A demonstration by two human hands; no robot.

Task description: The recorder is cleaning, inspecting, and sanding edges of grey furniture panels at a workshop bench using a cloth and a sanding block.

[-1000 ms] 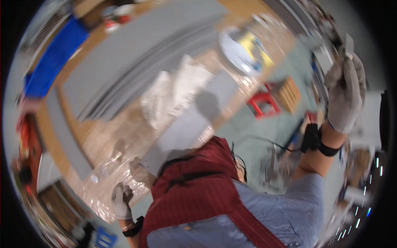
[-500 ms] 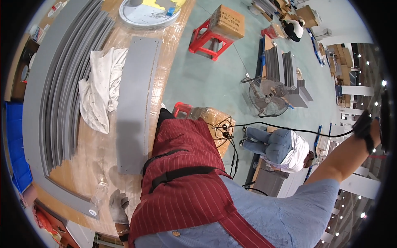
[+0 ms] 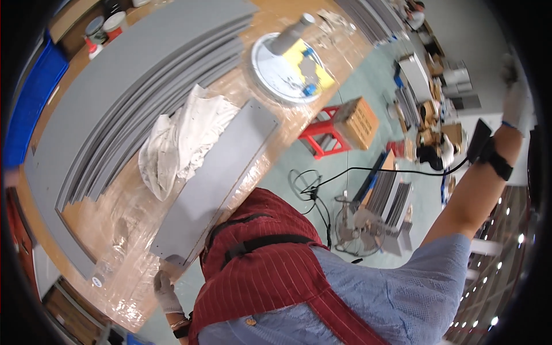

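A flat grey panel (image 3: 215, 178) with small holes near its ends lies along the table's near side. My left hand (image 3: 167, 294), in a pale work glove with dark fingertips, is just off the panel's lower end, fingers slightly bent and holding nothing I can see. My right hand (image 3: 517, 100), also gloved, is raised far out to the right, at the picture's dark rim. Its fingers are blurred. A dark band with a black cable circles that wrist. Beside the panel lies a crumpled, stained white cloth (image 3: 187, 141).
Stacked grey panels (image 3: 155, 103) fill the table's far side. A round white lid (image 3: 270, 72) with yellow and grey smears bears a grey cylinder (image 3: 292, 33). A red stool (image 3: 325, 135) carries a cardboard box (image 3: 357, 122). A floor fan (image 3: 359, 230) and cables stand behind me.
The view has swung round, bringing the lid and cylinder fully in. My left hand is now closer to the panel's lower end. My right hand has risen and come into view.
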